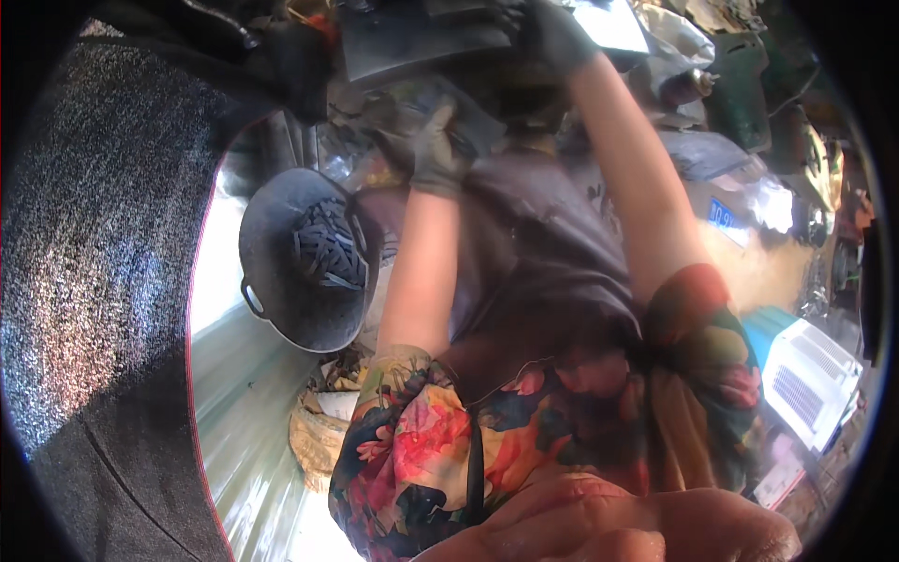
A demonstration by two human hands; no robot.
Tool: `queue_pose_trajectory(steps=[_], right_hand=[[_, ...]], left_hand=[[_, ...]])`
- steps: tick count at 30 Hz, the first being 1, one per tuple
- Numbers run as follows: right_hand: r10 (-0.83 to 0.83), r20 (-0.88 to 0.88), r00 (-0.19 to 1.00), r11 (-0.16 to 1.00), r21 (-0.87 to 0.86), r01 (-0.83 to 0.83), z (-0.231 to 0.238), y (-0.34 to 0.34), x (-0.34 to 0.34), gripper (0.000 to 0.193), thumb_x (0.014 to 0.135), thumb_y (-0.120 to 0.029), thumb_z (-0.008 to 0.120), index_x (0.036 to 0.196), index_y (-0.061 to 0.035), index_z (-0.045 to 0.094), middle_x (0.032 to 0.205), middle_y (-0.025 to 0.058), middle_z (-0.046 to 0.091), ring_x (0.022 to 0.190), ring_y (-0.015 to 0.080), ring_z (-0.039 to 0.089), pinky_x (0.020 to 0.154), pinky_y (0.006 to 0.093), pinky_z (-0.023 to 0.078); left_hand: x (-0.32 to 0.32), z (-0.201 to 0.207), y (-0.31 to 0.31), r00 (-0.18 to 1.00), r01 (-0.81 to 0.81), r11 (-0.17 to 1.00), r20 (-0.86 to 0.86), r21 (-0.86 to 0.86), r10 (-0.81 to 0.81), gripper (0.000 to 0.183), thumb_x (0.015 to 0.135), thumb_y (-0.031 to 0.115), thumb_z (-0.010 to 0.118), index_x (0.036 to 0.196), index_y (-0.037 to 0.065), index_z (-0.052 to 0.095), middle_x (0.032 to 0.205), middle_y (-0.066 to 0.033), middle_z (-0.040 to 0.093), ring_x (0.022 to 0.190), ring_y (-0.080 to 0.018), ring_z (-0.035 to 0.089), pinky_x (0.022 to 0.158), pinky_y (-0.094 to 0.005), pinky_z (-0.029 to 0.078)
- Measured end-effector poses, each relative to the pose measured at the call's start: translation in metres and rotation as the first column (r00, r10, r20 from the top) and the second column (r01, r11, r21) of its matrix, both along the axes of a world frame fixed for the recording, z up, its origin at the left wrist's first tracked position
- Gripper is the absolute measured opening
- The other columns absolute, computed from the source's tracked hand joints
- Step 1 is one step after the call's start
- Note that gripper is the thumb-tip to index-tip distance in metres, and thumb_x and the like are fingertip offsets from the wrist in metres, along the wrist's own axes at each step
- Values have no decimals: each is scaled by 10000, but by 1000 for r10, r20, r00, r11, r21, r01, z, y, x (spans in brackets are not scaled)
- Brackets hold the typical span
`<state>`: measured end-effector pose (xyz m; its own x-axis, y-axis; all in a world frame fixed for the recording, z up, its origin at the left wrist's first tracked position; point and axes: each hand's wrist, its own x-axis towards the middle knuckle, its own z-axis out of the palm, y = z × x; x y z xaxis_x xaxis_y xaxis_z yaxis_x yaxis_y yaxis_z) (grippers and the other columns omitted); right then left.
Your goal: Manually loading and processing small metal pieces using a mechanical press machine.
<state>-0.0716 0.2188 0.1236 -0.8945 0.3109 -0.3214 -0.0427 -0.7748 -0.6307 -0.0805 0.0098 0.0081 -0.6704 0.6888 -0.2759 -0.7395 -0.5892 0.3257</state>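
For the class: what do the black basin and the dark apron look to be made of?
Black basin: probably plastic or rubber, matt; smooth, evenly dull inside. Dark apron: perhaps coated fabric or leather, faint sheen; soft folds catching light.

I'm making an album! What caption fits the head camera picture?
Gloved left hand and gloved right hand outstretched, with a loop-handled black basin of dark strips at left.

Looks most like a small, cluttered workshop. Suggested by dark work gloves [436,171] on the left hand [441,139] and right hand [554,39], a dark apron [552,220] over flowered clothing [426,440], and a black basin [269,258] (with a loop handle at its rim) holding loose dark strips [328,242]. Hemmed in by a crumpled sack [316,442], clear plastic [702,155] and a vented white box [811,382], crowded close around.
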Motion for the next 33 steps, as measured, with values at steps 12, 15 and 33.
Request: queue_pose_trajectory(steps=[12, 15, 33], right_hand=[[-89, 322, 943, 26, 947, -321, -40, -61, 74, 635, 806, -521, 639, 1119, 30, 596, 897, 176, 669, 827, 257, 667, 745, 328, 517], [-58, 362, 930, -9, 932, -363, -35, -54, 53, 603, 799, -526, 631, 1087, 4, 629, 916, 177, 672, 857, 295, 657, 788, 356, 504], [-83, -64, 995, 892, 440, 103, 5, -3, 85, 401, 936, -160, 547, 1280, 37, 484, 1063, 130, 619, 959, 205, 621, 871, 296, 500]], left_hand=[[6, 1, 10, 976, 130, 991, -177, -17, -131, 380, 883, 10, 526, 1259, 58, 487, 1234, -123, 556, 1152, -269, 540, 1006, -413, 437], [16, 8, 18, 966, 147, 987, -206, -70, -158, 363, 885, 15, 548, 1244, 51, 503, 1218, -108, 571, 1121, -242, 562, 990, -387, 451], [12, 12, 16, 989, 130, 992, -65, 0, -130, 249, 881, 25, 589, 1114, 111, 578, 1063, -82, 636, 1001, -254, 618, 912, -446, 511]])
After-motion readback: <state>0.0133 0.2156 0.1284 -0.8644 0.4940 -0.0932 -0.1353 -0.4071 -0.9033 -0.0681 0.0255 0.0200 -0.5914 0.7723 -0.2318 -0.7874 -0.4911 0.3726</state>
